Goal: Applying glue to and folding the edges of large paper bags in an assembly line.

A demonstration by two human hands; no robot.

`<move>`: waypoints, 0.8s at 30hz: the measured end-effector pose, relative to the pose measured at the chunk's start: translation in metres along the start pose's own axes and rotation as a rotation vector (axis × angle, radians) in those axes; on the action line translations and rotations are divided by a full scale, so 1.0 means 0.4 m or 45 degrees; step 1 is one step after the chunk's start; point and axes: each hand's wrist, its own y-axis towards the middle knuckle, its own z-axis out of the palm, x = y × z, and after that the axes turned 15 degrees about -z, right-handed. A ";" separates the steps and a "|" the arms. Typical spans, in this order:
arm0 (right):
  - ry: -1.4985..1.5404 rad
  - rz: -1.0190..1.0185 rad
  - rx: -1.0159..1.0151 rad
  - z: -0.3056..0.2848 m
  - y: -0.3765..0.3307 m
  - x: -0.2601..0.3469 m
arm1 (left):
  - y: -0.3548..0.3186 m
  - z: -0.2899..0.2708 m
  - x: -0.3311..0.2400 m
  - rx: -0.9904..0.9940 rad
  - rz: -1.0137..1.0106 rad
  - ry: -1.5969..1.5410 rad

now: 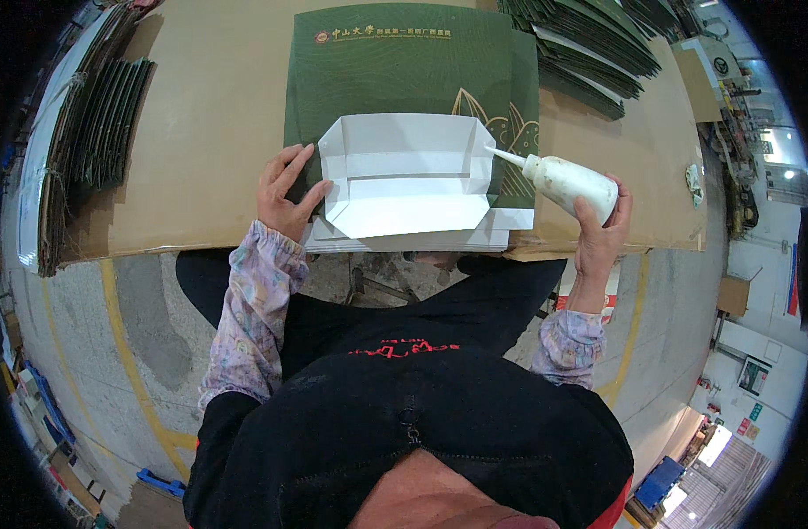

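A dark green paper bag (395, 79) with gold print lies flat on the table, its white bottom flaps (408, 189) folded open toward me. My right hand (605, 216) grips a white squeeze bottle (569, 183) by its base end. The bottle is tilted, and its thin nozzle tip is at the right corner of the white flaps; whether it touches cannot be told. At the left edge of the flaps rests my left hand (289, 189), its fingers spread and the thumb against the white paper. More white-edged sheets or bags (413, 242) lie beneath.
The table is covered with brown cardboard (210, 106). Stacks of folded green bags stand at the far left (113, 123) and far right (589, 53). A small green-and-white item (694, 185) lies near the right edge. The table's front edge runs close to my lap.
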 end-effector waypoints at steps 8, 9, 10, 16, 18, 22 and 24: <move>-0.051 -0.061 0.018 0.015 0.011 0.016 | -0.001 -0.001 -0.009 -0.032 0.002 0.025; -0.056 -0.071 0.025 0.015 0.011 0.018 | -0.001 -0.003 -0.011 -0.022 0.002 0.018; -0.058 -0.071 0.025 0.013 0.012 0.022 | 0.000 -0.003 -0.012 -0.011 0.003 0.010; -0.119 -0.075 0.066 -0.004 0.012 0.010 | -0.006 -0.012 -0.008 -0.016 -0.008 0.039; 0.094 -0.036 -0.070 -0.025 0.010 -0.032 | -0.009 -0.015 0.006 -0.045 0.037 0.056; 0.585 0.166 -0.111 -0.041 0.011 0.013 | 0.012 -0.008 0.016 -0.049 0.160 0.065; 0.861 0.258 -0.210 -0.025 0.007 0.024 | 0.014 -0.024 0.000 0.067 0.094 -0.004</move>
